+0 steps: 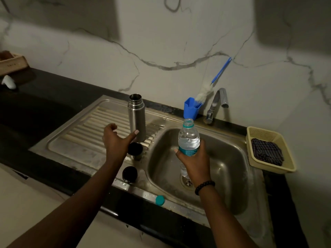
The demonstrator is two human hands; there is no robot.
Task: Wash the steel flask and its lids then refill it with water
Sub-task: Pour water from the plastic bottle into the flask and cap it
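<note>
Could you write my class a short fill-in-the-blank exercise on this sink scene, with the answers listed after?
1. The steel flask stands upright on the sink's ribbed ____.
2. The right hand grips a plastic water bottle whose teal cap is ____.
3. The blue cup beside the tap holds a bottle ____.
4. The yellow basket sits to the ____ of the basin.

Answers: drainboard; off; brush; right
</note>
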